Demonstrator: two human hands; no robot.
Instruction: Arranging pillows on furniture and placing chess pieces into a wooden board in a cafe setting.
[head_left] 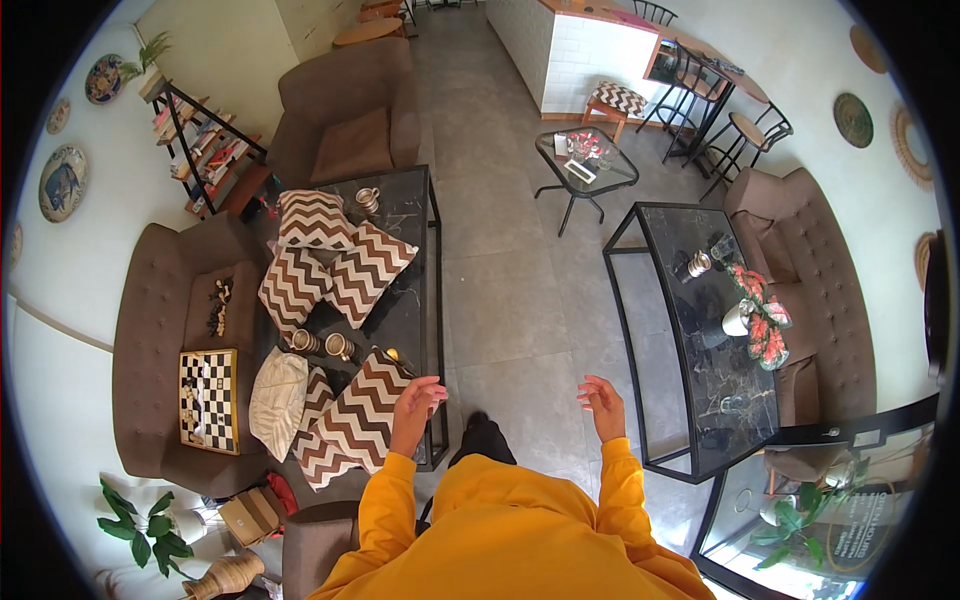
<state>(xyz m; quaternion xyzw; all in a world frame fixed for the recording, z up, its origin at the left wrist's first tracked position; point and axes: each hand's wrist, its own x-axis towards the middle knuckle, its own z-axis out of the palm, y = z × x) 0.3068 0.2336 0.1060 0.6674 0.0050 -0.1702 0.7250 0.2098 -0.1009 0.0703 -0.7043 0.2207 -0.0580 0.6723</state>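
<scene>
White lettering (860,525) marks the glass (735,525); left hand (418,402) and right hand (603,405), grip released, hover mid-air.

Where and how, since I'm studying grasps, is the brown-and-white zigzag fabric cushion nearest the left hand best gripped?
Likely pinch the zigzag cushion by its right edge, from the right: that side faces the left hand, while its left overlaps a second cushion.

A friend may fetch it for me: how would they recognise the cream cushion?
Find the black marble table on the left, beside the sofa with the chessboard. Towards its near end, between that chessboard and the zigzag cushions, sits the cream cushion. Unlike those neighbours, it bears no brown zigzags.
</scene>
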